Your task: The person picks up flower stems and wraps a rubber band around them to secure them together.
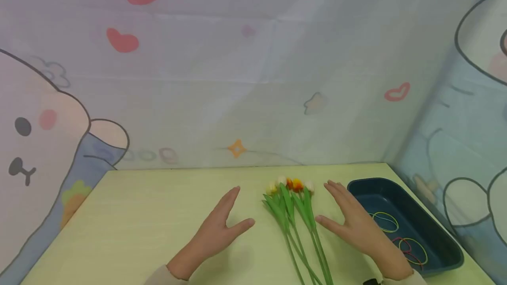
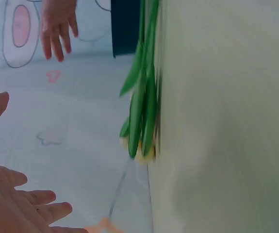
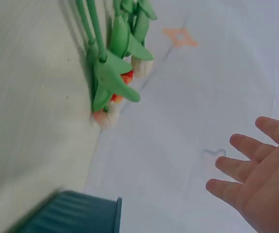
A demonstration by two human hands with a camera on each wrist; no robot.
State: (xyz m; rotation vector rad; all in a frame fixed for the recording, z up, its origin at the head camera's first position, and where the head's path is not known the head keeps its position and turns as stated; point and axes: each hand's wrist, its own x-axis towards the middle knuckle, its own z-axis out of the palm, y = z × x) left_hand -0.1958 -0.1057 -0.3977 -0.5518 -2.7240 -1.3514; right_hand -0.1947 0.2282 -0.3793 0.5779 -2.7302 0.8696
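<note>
Several artificial tulips [image 1: 289, 214] with white, yellow and orange-red heads lie on the pale table, stems toward the person. To their left the left hand [image 1: 214, 228] hovers with fingers straight and thumb spread, holding nothing. The right hand [image 1: 356, 223] is held the same way on the other side, between the tulips and a dark blue tray [image 1: 439, 250]. Neither hand touches the flowers. In the left wrist view the green leaves [image 2: 141, 107] show from the side; the right wrist view shows an orange-red tulip head [image 3: 122, 87] among paler ones.
Thin yellow, red and bluish elastic bands [image 1: 412, 250] lie loose inside the tray at the right. The pale table [image 1: 138, 228] extends left of the flowers. A printed cloth backdrop [image 1: 222, 78] hangs behind its far edge and along the right side.
</note>
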